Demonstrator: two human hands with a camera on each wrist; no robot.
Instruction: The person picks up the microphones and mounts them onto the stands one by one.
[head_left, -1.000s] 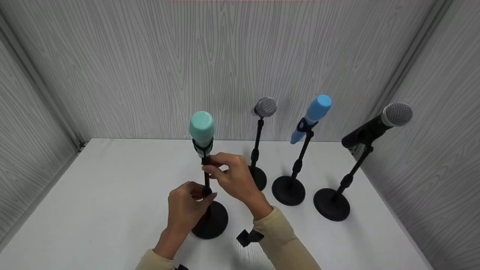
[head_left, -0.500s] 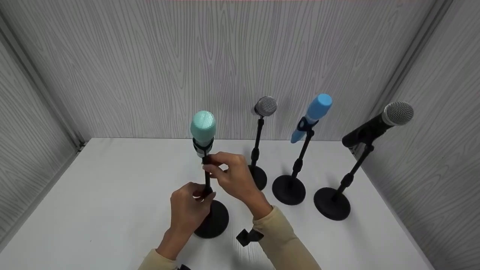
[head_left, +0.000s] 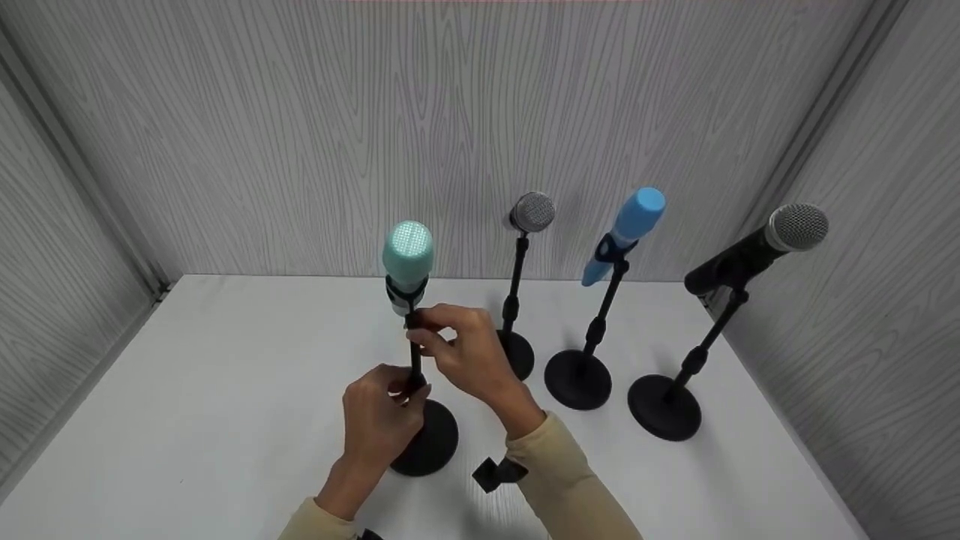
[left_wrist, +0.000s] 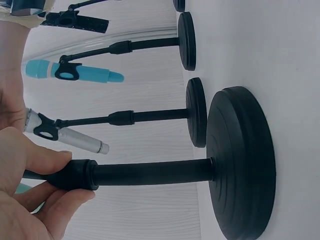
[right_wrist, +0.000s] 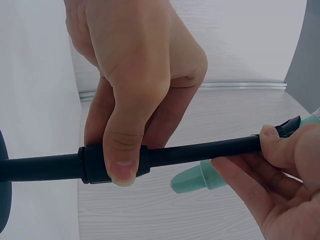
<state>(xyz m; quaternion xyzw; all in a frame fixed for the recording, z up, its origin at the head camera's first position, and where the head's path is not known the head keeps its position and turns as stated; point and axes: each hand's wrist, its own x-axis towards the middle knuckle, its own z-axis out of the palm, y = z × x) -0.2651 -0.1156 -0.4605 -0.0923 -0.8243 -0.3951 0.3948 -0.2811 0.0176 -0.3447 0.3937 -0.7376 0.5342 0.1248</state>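
A mint-green microphone (head_left: 407,255) sits in the clip atop a black desk stand, whose round base (head_left: 429,446) rests on the white table. My left hand (head_left: 380,412) pinches the thick collar (left_wrist: 80,174) partway up the stand's pole, thumb on one side and fingers on the other. Higher up, just under the clip, my right hand (head_left: 466,351) pinches the thin upper rod (right_wrist: 210,150). The microphone's tapered mint tail (right_wrist: 192,179) hangs behind the rod in the right wrist view.
To the right stand three more microphones on black round-based stands: a silver-headed one (head_left: 533,213), a blue one (head_left: 636,215) and a black one with a silver grille (head_left: 796,228). Grey wood-grain panels (head_left: 300,135) wall the white table (head_left: 225,390) at the back and sides.
The mint microphone's head has shifted slightly right and shows a brighter grille pattern. My left hand has moved a little to the right, still on the collar; my right hand has barely moved.
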